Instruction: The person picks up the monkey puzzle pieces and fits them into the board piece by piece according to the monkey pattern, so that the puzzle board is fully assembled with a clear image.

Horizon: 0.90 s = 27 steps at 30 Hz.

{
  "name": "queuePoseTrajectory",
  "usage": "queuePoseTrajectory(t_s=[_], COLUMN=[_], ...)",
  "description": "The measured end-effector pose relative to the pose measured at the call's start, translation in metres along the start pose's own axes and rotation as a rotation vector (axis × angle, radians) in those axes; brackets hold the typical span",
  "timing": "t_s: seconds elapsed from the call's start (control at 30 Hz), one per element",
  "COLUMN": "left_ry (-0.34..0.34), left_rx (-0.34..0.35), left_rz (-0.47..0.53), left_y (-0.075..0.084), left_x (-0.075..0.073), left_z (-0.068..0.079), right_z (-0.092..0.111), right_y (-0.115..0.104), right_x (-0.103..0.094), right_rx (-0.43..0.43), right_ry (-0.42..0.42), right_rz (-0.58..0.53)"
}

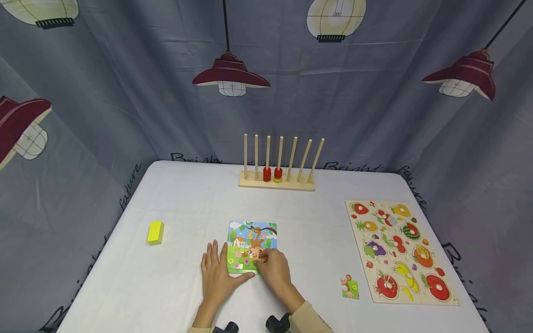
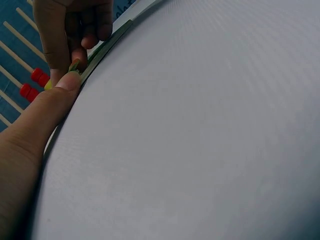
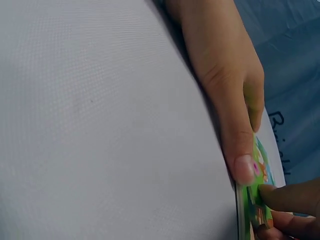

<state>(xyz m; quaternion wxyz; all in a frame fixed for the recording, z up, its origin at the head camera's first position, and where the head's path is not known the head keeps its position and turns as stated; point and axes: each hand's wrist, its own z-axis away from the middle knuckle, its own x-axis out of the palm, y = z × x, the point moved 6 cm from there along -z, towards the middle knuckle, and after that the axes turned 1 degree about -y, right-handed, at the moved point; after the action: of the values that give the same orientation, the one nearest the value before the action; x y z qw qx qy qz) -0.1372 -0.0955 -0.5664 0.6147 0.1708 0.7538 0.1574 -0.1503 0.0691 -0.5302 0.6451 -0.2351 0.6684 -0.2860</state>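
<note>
A square jigsaw puzzle with a cartoon animal scene lies on the table. My left hand rests flat at its left side, fingers straight and spread. The left thumb touches the puzzle's near edge, as the right wrist view also shows. My right hand is over the puzzle's near right corner, pinching a small puzzle piece between thumb and fingers. In the left wrist view that piece stands tilted above the board's edge. One loose puzzle piece lies to the right on the table.
A wooden fruit board lies at the right. At the back stands a wooden peg rack with red and yellow beads on two pegs. A yellow block sits at the left. Grey printed curtains surround the white table.
</note>
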Motion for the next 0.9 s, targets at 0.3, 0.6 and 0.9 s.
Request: queuePoseTrajectory(t_s=[0.3,0.6,0.9], left_ry=[0.059,0.037,0.024], left_rx=[0.029,0.029,0.027], left_rz=[0.005,0.009,0.002], left_y=[0.0019,0.0016,0.0022], left_x=[-0.0022,-0.0011,-0.0014], left_z=[0.0000,0.0010,0.0005], right_z=[0.0042,0.0080,0.0088], right_y=[-0.0029,-0.0033,-0.0023], right_x=[0.0014,0.0031,0.0046], right_rx=[-0.016,-0.053,-0.075], right_ry=[0.023,0.047,0.048], right_rz=[0.050,0.121,0.110])
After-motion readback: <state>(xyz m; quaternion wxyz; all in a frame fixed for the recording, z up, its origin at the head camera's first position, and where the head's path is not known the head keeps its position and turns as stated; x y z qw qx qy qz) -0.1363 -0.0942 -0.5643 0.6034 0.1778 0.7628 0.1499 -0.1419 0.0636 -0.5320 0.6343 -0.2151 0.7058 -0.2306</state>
